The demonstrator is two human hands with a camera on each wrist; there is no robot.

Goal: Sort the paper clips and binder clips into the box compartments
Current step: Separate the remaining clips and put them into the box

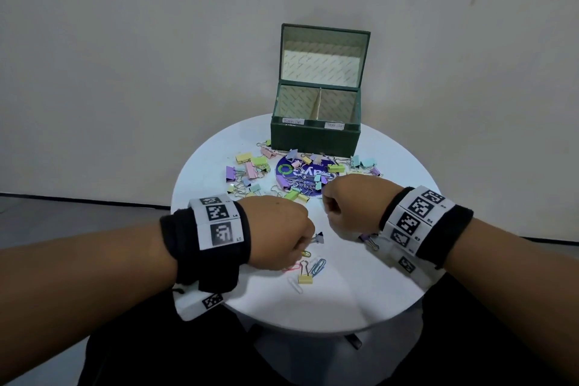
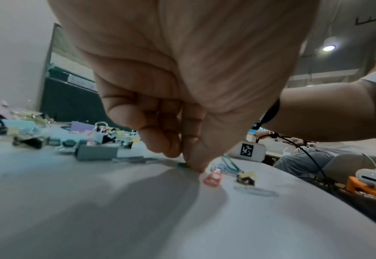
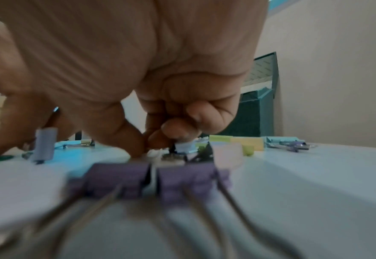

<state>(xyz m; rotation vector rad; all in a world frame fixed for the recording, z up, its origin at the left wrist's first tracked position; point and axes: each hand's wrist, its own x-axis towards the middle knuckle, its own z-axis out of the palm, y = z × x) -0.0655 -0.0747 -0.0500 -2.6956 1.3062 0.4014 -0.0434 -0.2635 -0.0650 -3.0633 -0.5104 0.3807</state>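
A green box [image 1: 315,136] with its lid up stands at the back of the round white table [image 1: 351,298]; it has two labelled compartments. A heap of pastel binder clips [image 1: 250,168] and silver paper clips [image 1: 297,182] lies in front of it. My left hand [image 1: 300,241] is down at the table, and its thumb and fingers [image 2: 195,163] pinch a yellow paper clip [image 1: 305,253] that lies flat. My right hand [image 1: 329,204] is curled at the near edge of the heap. Its fingertips [image 3: 155,142] pinch a small pale clip, too blurred to name.
Near my left hand lie a small grey-blue binder clip [image 1: 318,237], a red paper clip [image 2: 212,178], blue paper clips [image 1: 319,266], a yellow binder clip [image 1: 305,278] and a white paper clip [image 1: 296,285]. A purple binder clip [image 3: 151,178] sits under my right wrist.
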